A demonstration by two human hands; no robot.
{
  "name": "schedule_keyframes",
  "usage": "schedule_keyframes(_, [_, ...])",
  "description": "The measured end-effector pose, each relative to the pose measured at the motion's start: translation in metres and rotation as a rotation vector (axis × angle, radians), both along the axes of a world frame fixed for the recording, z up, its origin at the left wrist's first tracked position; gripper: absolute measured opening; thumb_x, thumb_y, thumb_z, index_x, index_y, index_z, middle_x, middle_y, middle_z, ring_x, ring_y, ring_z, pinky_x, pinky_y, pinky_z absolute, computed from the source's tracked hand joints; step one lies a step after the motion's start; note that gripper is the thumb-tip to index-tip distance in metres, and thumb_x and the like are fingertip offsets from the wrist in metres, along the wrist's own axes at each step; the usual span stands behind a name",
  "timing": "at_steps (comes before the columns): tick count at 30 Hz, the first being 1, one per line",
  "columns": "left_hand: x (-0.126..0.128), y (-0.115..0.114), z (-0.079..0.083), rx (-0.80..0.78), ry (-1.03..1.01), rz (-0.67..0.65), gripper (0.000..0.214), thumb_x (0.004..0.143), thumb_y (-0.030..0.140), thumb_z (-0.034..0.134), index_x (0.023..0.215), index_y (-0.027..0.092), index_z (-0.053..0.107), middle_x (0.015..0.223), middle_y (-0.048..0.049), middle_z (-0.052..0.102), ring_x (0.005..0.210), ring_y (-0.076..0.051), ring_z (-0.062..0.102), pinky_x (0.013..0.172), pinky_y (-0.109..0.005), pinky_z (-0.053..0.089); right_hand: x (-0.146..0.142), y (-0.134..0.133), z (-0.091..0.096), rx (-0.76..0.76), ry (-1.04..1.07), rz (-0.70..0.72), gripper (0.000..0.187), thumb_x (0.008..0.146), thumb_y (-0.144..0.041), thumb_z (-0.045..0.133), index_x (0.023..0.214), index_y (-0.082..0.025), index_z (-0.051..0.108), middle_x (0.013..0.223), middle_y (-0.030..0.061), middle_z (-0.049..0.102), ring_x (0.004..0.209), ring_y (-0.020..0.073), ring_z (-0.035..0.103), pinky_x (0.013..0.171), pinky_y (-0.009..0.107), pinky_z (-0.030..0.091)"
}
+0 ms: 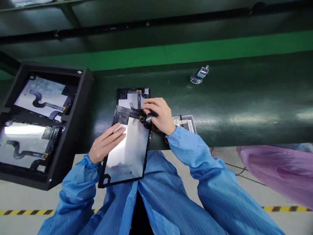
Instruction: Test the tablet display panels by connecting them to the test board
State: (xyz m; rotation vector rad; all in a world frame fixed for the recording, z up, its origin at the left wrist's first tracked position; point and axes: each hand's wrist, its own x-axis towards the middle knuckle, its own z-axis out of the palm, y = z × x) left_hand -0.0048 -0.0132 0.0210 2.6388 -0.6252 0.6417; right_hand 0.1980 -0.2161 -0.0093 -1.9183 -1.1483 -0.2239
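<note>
A tablet display panel (127,147) with a silvery back and black frame lies tilted over the bench edge, its near end above my lap. My left hand (107,143) rests on the panel's left side, fingers stretched out flat. At the panel's top right corner, my right hand (158,114) is closed, thumb and fingers pinching a dark flex cable (148,118). Fingertips hide part of this cable. Under the panel's far end lies a second display panel (124,102), with its own black ribbon cable (139,99) showing.
At left, a black foam tray (84,94) holds two panels with curled ribbon cables. A shiny metal piece (199,75) sits farther back on the dark green bench (244,98). Beside my right wrist lies a labelled flat part (190,124). A pink sleeve (276,169) shows at right.
</note>
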Motion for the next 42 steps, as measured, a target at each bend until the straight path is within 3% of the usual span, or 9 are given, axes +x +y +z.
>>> schedule_keyframes(5, [0.009,0.004,-0.01,-0.093,-0.112,0.145,0.04,0.096,0.006,0.052,0.132,0.019,0.062,0.131,-0.009,0.068,0.131,-0.026,0.056,0.108,-0.044,0.053,0.009,-0.016,0.01,0.087,0.173,-0.111,0.022,0.09,-0.015,0.048,0.097,-0.02,0.068,0.099,0.0056,0.072,0.096,0.0221,0.062,0.089,0.039,0.047])
schedule_keyframes(10, [0.02,0.006,-0.027,-0.191,-0.167,0.251,0.031,0.099,0.018,0.051,0.127,0.021,0.066,0.128,-0.0081,0.069,0.13,-0.025,0.058,0.109,-0.047,0.051,0.013,-0.043,0.03,0.017,0.682,0.162,0.018,0.084,-0.028,0.059,0.07,-0.017,0.062,0.073,0.0017,0.066,0.073,0.0159,0.06,0.073,0.031,0.045])
schedule_keyframes(14, [0.02,0.012,-0.034,-0.106,-0.022,0.231,0.046,0.1,0.014,0.046,0.145,0.022,0.05,0.144,-0.0114,0.058,0.14,-0.026,0.047,0.115,-0.05,0.043,0.006,-0.057,0.043,-0.014,0.986,0.383,0.024,0.085,-0.028,0.059,0.064,-0.017,0.056,0.06,-0.0028,0.055,0.057,0.0102,0.05,0.059,0.026,0.039])
schedule_keyframes(18, [0.018,0.026,-0.041,0.089,0.233,0.127,0.063,0.097,0.001,0.031,0.157,0.018,0.028,0.155,-0.0168,0.043,0.151,-0.028,0.025,0.12,-0.057,0.032,-0.008,-0.06,0.045,0.005,0.901,0.371,0.027,0.091,-0.03,0.057,0.067,-0.017,0.054,0.061,-0.0044,0.049,0.058,0.0089,0.045,0.06,0.025,0.035])
schedule_keyframes(22, [0.019,0.029,-0.036,0.116,0.305,0.126,0.064,0.091,-0.006,0.026,0.148,0.016,0.044,0.151,-0.015,0.049,0.149,-0.026,0.028,0.121,-0.057,0.029,-0.02,-0.057,0.043,-0.045,0.786,0.338,0.025,0.095,-0.03,0.054,0.074,-0.017,0.056,0.067,-0.0031,0.051,0.064,0.0102,0.047,0.063,0.025,0.036])
schedule_keyframes(28, [0.04,-0.029,0.002,-0.26,0.168,0.222,0.044,0.087,0.006,0.046,0.125,0.019,0.065,0.126,-0.0074,0.07,0.134,-0.024,0.054,0.119,-0.059,0.031,-0.03,-0.049,0.041,-0.178,0.634,0.371,0.019,0.093,-0.027,0.057,0.078,-0.017,0.062,0.07,-0.0018,0.057,0.063,0.0105,0.048,0.062,0.025,0.035])
schedule_keyframes(32, [0.06,-0.066,0.01,-0.508,0.327,0.098,0.023,0.077,0.012,0.054,0.09,0.02,0.072,0.092,-0.0027,0.077,0.097,-0.02,0.071,0.121,-0.057,0.027,-0.033,-0.047,0.04,-0.14,0.586,0.385,0.019,0.096,-0.027,0.054,0.081,-0.018,0.061,0.075,-0.0004,0.06,0.069,0.0118,0.052,0.067,0.025,0.039])
schedule_keyframes(35, [0.067,-0.073,0.006,-0.675,0.432,0.073,0.013,0.076,0.011,0.055,0.073,0.019,0.066,0.078,0.0005,0.074,0.077,-0.014,0.069,0.12,-0.052,0.031,-0.034,-0.047,0.039,-0.127,0.58,0.38,0.019,0.097,-0.027,0.053,0.082,-0.018,0.06,0.075,-0.0004,0.061,0.071,0.0123,0.052,0.068,0.025,0.039])
schedule_keyframes(42, [0.069,-0.073,0.003,-0.796,0.459,0.131,0.016,0.078,0.014,0.059,0.063,0.02,0.06,0.071,0.0026,0.071,0.074,-0.013,0.067,0.12,-0.052,0.031,-0.036,-0.043,0.041,-0.122,0.635,0.352,0.021,0.098,-0.03,0.05,0.081,-0.019,0.056,0.074,-0.0016,0.057,0.068,0.0118,0.05,0.066,0.025,0.038])
